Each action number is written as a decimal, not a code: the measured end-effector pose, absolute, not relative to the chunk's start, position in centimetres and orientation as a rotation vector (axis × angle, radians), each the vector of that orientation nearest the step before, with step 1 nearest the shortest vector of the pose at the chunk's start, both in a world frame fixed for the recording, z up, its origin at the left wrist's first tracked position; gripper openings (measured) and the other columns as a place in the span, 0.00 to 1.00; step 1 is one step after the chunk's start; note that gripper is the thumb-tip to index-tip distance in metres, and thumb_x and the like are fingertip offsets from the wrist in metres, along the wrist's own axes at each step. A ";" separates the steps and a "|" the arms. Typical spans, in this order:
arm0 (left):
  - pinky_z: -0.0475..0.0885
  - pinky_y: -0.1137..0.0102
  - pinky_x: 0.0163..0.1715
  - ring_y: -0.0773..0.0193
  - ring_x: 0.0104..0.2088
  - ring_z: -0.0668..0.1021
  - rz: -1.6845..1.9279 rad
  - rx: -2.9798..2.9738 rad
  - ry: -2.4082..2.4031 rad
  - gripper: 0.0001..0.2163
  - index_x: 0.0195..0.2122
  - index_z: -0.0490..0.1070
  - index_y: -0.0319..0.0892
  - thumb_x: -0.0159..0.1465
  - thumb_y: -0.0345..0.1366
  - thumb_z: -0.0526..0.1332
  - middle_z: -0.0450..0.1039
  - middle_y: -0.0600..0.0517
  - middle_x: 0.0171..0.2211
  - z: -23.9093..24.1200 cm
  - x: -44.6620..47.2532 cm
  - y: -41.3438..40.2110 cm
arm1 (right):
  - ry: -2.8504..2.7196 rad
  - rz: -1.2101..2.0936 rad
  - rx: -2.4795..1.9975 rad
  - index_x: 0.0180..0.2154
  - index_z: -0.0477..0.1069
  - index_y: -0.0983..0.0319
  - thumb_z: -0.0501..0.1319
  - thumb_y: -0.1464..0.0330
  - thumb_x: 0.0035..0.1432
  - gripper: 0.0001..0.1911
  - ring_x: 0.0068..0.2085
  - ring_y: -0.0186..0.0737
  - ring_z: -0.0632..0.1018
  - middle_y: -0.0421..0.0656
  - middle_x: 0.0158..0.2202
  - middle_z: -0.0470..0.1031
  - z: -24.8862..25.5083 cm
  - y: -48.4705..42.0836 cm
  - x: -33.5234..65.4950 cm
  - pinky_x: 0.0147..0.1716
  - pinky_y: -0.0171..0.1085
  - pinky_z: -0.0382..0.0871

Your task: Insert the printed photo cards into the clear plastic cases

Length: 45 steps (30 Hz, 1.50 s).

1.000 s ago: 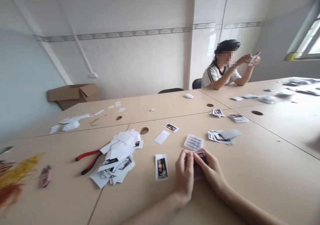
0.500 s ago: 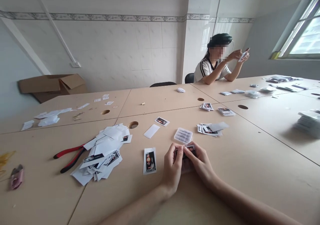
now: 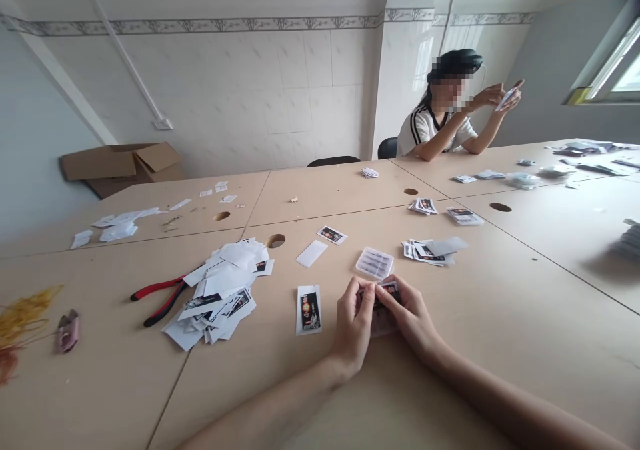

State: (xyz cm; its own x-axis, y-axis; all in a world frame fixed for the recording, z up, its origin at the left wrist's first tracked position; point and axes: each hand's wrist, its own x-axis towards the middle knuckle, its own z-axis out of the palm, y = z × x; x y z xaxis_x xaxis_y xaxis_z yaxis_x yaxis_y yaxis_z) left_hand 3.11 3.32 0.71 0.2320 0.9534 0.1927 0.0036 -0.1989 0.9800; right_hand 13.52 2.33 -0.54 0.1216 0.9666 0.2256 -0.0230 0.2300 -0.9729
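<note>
My left hand and my right hand meet over the table near its front, fingers pinched together on a small printed packet held between them. Just left of my left hand lies a single printed card flat on the wood. A clear plastic case rests just beyond my fingers. A heap of white and printed cards sits further left, with red-handled pliers beside it.
A small stack of printed cards lies right of the case. Loose cards, paper scraps and round cable holes dot the tables. A person sits at the far right table holding something up. A cardboard box lies on the floor by the wall.
The view swung about while my hands stayed together on the packet; they show no clear change of grip.
</note>
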 end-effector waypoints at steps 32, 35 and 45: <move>0.63 0.75 0.31 0.67 0.30 0.68 1.135 1.440 0.945 0.10 0.28 0.61 0.41 0.59 0.41 0.50 0.65 0.54 0.27 0.5 3.2 3.5 | -1.294 1.007 -1.144 0.27 0.67 0.63 0.53 0.57 0.51 0.15 0.32 0.38 0.67 0.41 0.27 0.68 -1.1 3.0 15.2 0.32 0.34 0.62; 0.62 0.75 0.32 0.67 0.30 0.68 1.128 1.468 0.964 0.10 0.28 0.61 0.41 0.60 0.41 0.49 0.65 0.55 0.26 0.5 3.2 3.5 | -1.295 0.975 -1.145 0.25 0.66 0.63 0.53 0.57 0.52 0.16 0.32 0.38 0.67 0.40 0.27 0.68 -1.2 3.1 15.2 0.33 0.34 0.61; 0.62 0.75 0.29 0.67 0.29 0.68 1.146 1.485 0.984 0.10 0.27 0.60 0.41 0.60 0.41 0.48 0.65 0.54 0.26 0.3 3.2 3.5 | -1.316 0.930 -1.215 0.23 0.65 0.63 0.50 0.55 0.53 0.19 0.29 0.37 0.65 0.40 0.25 0.67 -1.1 3.1 15.2 0.28 0.32 0.59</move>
